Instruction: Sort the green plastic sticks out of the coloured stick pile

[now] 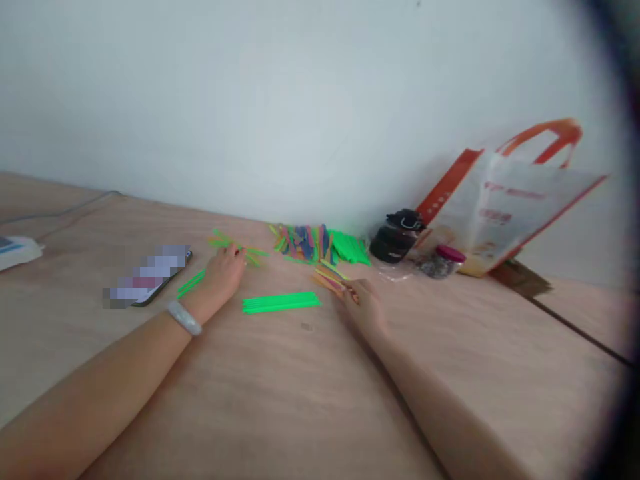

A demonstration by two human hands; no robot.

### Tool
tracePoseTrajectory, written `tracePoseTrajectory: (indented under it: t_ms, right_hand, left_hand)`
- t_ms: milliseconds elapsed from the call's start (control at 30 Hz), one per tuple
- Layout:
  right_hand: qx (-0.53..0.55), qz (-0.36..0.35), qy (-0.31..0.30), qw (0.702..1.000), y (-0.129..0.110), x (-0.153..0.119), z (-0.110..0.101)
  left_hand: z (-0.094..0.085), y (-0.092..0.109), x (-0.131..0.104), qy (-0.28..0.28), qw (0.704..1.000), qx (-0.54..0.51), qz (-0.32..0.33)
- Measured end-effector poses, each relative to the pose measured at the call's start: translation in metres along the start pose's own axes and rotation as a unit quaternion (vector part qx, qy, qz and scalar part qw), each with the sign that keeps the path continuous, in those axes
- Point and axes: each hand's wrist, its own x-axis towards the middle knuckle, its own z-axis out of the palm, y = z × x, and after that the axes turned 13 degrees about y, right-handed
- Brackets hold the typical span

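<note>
My left hand (226, 272), with a pale bangle (184, 318) on its wrist, reaches to the back of the table. Its bent fingers close down on some loose green and yellow thin sticks (256, 253), whose ends stick out on both sides. My right hand (365, 310) grips a small bunch of yellow, orange and pink thin sticks (327, 277) pointing left. Between the hands lies a neat row of bright green sticks (281, 302). A few more green sticks (191, 283) rest beside my left wrist. The fingertips are partly blurred.
Along the wall lie a multicoloured pile (303, 241) and a green pile (349, 247) of sticks. A dark bottle (393, 240), a jar with a magenta lid (441, 262) and a white-and-orange bag (505, 207) stand right. A phone (159, 275) and a white packet (20, 255) lie left.
</note>
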Motion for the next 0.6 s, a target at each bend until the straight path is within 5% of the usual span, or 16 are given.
tracePoseTrajectory:
  t_ms: [100,233,367,600]
  right_hand:
    - [-0.054,-0.029,-0.011,0.998,0.003,-0.001,-0.002]
    - [-0.127,-0.064,-0.048,0.989,-0.003,-0.003,-0.005]
    - [-0.194,-0.065,-0.083,0.975,-0.01,-0.003,-0.008]
    - [-0.231,-0.057,-0.113,0.965,-0.014,-0.004,-0.01]
  left_hand:
    - [-0.011,0.022,-0.006,0.02,0.992,-0.075,0.095]
    - [-0.019,0.057,-0.02,-0.021,0.96,-0.168,0.223]
    - [-0.02,0.075,-0.03,-0.045,0.951,-0.171,0.255]
    - [-0.019,0.077,-0.035,-0.029,0.943,-0.182,0.277]
